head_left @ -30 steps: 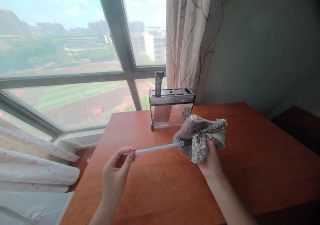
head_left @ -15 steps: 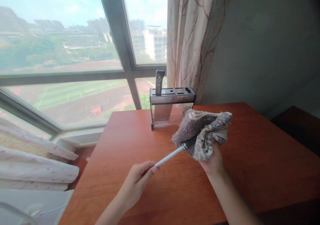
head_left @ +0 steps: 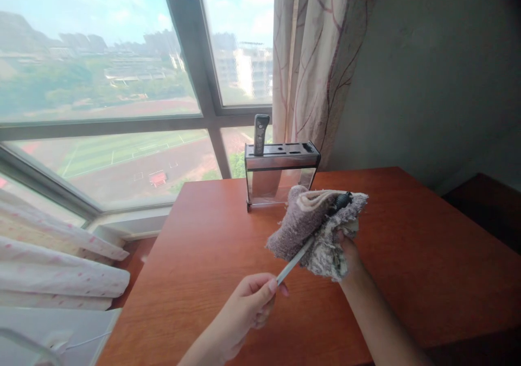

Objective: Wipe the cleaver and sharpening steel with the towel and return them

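My left hand [head_left: 254, 301] is closed around the pale rod of a honing steel [head_left: 296, 260], thumb on top. The rod runs up and right into a folded, fluffy grey-and-white cloth [head_left: 301, 222]. Its black end pokes out of the folds at the cloth's upper right. My right hand [head_left: 349, 249] grips the cloth from below and the right, wrapping it about the steel; most of its fingers are hidden. Behind the cloth, a see-through knife block [head_left: 264, 184] stands on the table, with one black-handled knife [head_left: 260, 135] upright in its top.
A reddish-brown wooden table [head_left: 195, 235] lies under both hands. Large windows [head_left: 122, 78] rise behind it on the left, and a patterned curtain [head_left: 313, 45] hangs behind the block. At lower left are a dotted white curtain [head_left: 61, 268] and a white surface with a cable.
My left hand has moved right and slightly down, closer to the cloth. The cloth has shifted left and down along the steel, whose black end now shows beyond its upper edge.
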`<state>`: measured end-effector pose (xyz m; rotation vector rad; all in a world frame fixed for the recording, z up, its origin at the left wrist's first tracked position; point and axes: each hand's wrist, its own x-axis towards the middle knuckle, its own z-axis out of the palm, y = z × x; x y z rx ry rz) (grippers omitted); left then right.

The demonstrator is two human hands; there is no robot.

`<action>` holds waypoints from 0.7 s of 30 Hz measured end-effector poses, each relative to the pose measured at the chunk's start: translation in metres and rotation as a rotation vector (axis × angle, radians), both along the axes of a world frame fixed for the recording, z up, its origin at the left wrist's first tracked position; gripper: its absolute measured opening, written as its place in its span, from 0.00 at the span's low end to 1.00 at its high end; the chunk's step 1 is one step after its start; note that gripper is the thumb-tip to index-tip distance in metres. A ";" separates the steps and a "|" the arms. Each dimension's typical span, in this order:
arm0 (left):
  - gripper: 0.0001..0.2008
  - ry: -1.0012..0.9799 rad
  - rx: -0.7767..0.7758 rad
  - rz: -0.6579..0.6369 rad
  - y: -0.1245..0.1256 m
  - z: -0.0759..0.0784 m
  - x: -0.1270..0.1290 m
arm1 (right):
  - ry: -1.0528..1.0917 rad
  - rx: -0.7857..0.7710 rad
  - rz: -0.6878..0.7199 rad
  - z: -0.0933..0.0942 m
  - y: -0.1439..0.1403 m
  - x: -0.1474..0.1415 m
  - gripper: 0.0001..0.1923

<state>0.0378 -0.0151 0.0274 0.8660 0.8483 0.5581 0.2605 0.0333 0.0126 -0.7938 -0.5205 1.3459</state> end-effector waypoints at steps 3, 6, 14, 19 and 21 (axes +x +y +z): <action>0.19 0.242 0.343 0.112 -0.002 -0.007 0.005 | 0.101 -0.044 -0.072 0.014 0.005 -0.014 0.21; 0.17 0.523 0.746 0.204 -0.001 -0.013 0.006 | 0.120 -0.062 -0.207 0.025 0.009 -0.026 0.21; 0.17 0.382 0.533 0.178 0.001 -0.014 0.009 | 0.113 -0.110 -0.237 0.028 0.008 -0.026 0.23; 0.15 -0.140 -0.205 -0.084 0.000 -0.003 -0.001 | 0.090 -0.033 -0.122 0.022 0.002 -0.014 0.18; 0.15 -0.227 -0.283 -0.148 0.001 0.001 -0.007 | 0.050 0.001 -0.074 0.023 -0.001 -0.011 0.20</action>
